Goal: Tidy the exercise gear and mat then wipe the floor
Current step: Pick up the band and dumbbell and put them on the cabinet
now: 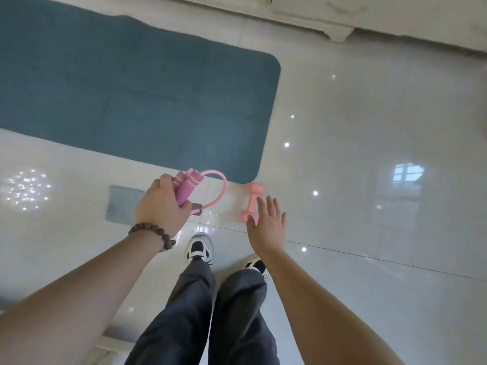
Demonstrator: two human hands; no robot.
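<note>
— While I log from the remote station, read me item one.

— Item one: left hand (160, 206), fingers curled tight round the two pink handles of a jump rope (188, 187); a pink loop of cord arcs out to the right of the fist. Beaded bracelet (152, 234) on that wrist.

— Item two?

— Right hand (267, 222), fingers straight and spread apart, holding nothing. I see it over the floor just beside a small pink dumbbell (251, 201); whether it touches the dumbbell I cannot tell.

— And the dumbbell's place?

— Lying on the glossy white tile floor (369, 154), just off the near corner of the mat.

— The mat?

— Teal exercise mat (118, 88), unrolled flat, filling the upper left, rounded corner toward the dumbbell.

— Anything else I should enter?

— One pale blue cloth (122, 204) flat on the tiles, partly hidden behind the left hand. Dark trousers, black-and-white sneakers (199, 248) below.
</note>
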